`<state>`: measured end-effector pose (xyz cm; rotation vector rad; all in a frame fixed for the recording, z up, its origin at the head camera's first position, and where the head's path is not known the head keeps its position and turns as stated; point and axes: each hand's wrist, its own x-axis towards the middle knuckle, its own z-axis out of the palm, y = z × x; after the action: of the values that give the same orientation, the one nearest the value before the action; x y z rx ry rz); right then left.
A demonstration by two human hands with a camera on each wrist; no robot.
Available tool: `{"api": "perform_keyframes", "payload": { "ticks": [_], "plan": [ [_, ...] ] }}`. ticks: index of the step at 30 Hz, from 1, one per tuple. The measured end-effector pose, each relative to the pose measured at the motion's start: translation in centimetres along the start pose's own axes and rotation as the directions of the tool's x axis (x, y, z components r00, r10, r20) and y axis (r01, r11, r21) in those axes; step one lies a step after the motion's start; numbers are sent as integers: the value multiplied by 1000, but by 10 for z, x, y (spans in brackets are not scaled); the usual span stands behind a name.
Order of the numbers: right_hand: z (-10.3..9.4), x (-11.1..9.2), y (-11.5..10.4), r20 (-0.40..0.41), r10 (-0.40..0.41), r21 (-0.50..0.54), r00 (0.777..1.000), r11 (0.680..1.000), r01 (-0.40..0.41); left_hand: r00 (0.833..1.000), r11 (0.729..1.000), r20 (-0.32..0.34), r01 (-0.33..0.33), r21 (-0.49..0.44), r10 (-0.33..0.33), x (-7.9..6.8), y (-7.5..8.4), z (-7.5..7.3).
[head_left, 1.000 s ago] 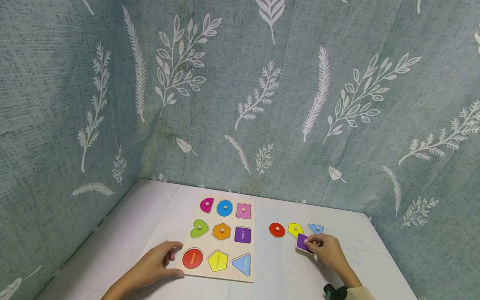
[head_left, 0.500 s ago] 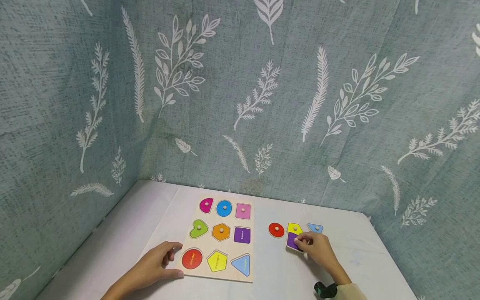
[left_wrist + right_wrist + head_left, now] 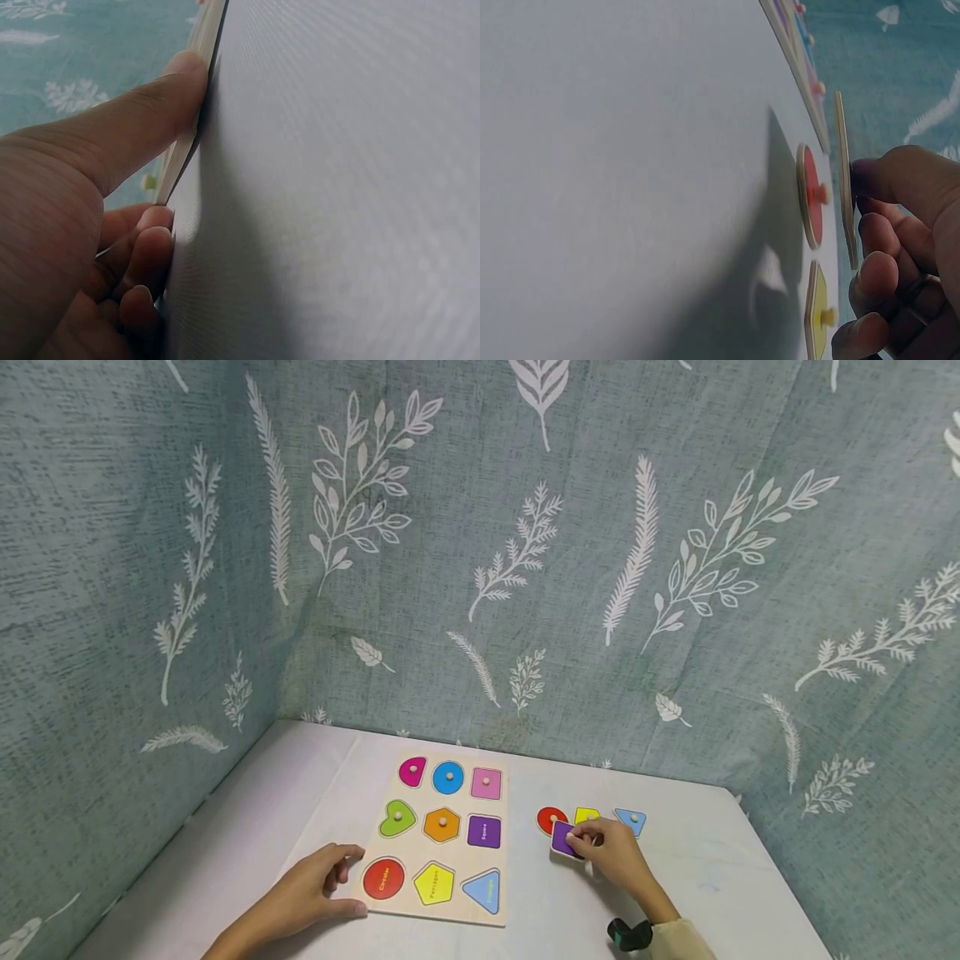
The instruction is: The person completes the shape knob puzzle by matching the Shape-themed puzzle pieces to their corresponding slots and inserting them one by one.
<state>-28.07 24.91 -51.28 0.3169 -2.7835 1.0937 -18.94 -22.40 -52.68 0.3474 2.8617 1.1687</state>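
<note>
My right hand (image 3: pixel 615 858) pinches the knob of a purple square puzzle piece (image 3: pixel 561 838), tilted above the white table. In the right wrist view that square (image 3: pixel 844 180) is edge-on, raised off the surface near a red round piece (image 3: pixel 810 210). My left hand (image 3: pixel 311 889) holds the near-left corner of a wooden puzzle board (image 3: pixel 461 852), thumb on its near edge and fingers at its left edge. Knobbed pieces fill the board's back row and two spots of the middle row. The purple square recess (image 3: pixel 485 832) and the front-row circle, pentagon and triangle recesses show printed words.
Right of the board lie a red round piece (image 3: pixel 546 817), a yellow pentagon piece (image 3: pixel 585 814), partly hidden, and a light blue triangle piece (image 3: pixel 630 821). Patterned cloth (image 3: pixel 450 568) rises behind and beside the white table (image 3: pixel 720 860).
My right hand has carried the purple square leftward, from in front of the yellow pentagon to just in front of the red round piece. My left hand stays at the board's corner.
</note>
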Motion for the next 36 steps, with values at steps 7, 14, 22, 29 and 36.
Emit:
{"api": "perform_keyframes", "payload": {
  "ticks": [7, 14, 22, 29, 36],
  "plan": [
    [10, 4, -10, 23, -39, 17, 999, 999, 39, 1000, 1000, -2, 5, 9, -5, 1, -1, 0],
    [22, 10, -18, 28, -103, 16, 994, 995, 103, 999, 999, -4, 45, 3, -45, 2, 0, 2],
    [35, 17, -31, 58, -133, 44, 989, 990, 130, 1000, 1000, 0, 15, 12, -15, 2, -1, 1],
    [48, 23, -39, 81, -127, 61, 989, 991, 122, 999, 999, -4, 41, 2, -41, 3, 0, 2],
    [61, 26, -46, 86, -170, 59, 982, 984, 166, 1000, 1000, -2, 23, 11, -23, 3, -1, 2]
  ]
}}
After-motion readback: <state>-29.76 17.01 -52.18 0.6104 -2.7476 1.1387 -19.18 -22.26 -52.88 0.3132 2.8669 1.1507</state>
